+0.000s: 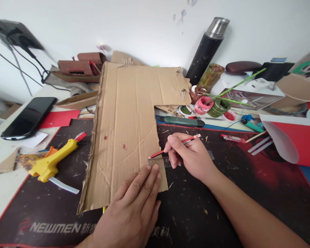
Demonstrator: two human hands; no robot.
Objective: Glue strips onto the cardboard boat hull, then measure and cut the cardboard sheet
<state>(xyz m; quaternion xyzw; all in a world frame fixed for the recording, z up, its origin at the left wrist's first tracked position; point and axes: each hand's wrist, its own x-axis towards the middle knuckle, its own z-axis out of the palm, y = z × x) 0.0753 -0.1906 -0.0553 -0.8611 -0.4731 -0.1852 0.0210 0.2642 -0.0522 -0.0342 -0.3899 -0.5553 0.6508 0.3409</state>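
Note:
A large piece of brown cardboard (129, 113), with a notch cut out of its right side, lies on the dark mat. My left hand (133, 206) rests flat near its lower right corner, fingers stretched out, fingertips on the end of a clear ruler (166, 162). The ruler reaches past the cardboard's right edge onto the mat. My right hand (187, 153) grips a red and black pencil (158, 153), whose tip touches the cardboard at the ruler's upper left end, just above my left fingertips.
A yellow glue gun (51, 162) and a black phone (29, 117) lie on the left. Behind the mat are a green cutter (182, 121), paint jars (203, 104) and a black flask (205, 51). Red paper (294, 141) lies at the right.

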